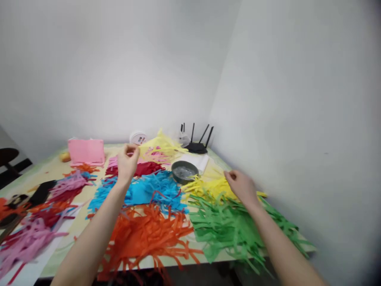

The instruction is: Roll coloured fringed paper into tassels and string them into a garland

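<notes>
My left hand [127, 161] is raised over the table with thumb and fingers pinched on a pale yellow fringed paper sheet [162, 143], which spreads out to the right of it. My right hand [241, 186] is closed in a pinch above the bright yellow fringed paper [211, 187]. A blurred pale streak shows at its fingertips, and what they grip is unclear. Beneath the right wrist lies green fringed paper [229, 222]. Blue fringed paper [145, 190] and orange fringed paper [143, 234] lie between my arms, with dark red fringed paper [147, 169] behind the blue.
A dark round bowl [184, 171] stands mid-table near a white sheet [195, 161]. Behind are a black router with antennas [196, 147], a white round tub [137, 137] and a pink stand-like object [86, 152]. Mixed pink strips [35, 236] lie at left. A wall borders the right.
</notes>
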### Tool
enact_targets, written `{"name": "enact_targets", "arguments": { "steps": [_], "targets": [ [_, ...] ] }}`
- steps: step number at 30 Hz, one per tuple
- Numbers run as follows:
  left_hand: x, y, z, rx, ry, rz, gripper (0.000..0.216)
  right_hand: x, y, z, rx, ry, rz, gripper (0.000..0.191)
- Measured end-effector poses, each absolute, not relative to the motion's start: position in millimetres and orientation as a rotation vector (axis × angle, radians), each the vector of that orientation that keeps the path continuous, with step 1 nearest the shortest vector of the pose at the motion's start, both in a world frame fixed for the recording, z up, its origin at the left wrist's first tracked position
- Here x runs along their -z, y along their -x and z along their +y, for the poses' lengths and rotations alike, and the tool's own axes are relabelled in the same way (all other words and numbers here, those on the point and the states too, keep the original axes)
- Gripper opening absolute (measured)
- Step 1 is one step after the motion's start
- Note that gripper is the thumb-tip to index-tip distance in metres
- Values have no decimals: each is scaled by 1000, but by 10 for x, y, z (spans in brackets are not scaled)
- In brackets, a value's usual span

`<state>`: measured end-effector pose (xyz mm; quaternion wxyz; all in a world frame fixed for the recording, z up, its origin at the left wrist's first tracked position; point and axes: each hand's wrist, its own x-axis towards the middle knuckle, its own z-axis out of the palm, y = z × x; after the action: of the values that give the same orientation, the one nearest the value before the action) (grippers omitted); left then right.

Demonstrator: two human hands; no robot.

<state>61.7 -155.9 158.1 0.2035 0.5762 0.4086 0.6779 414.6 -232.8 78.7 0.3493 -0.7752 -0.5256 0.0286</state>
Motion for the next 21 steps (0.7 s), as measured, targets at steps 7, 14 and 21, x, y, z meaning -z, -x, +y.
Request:
{"name": "enact_targets", "arguments": {
  "steps": [7, 14, 21],
  "targets": [
    [-1100, -199, -2743, -1435, -2385, 1193, 9, -1083, -2103, -2906, 296, 903, -2063, 55],
    [-881, 260, -3110, -1141, -2230, 1297, 28, -960, -1768, -2886, -256, 917, -2293, 42],
    [-942, 376, -2984, -986, -1946, 1121, 26, -1167, -1944, -2968, -705, 1012, -2150, 32]
  ]
}}
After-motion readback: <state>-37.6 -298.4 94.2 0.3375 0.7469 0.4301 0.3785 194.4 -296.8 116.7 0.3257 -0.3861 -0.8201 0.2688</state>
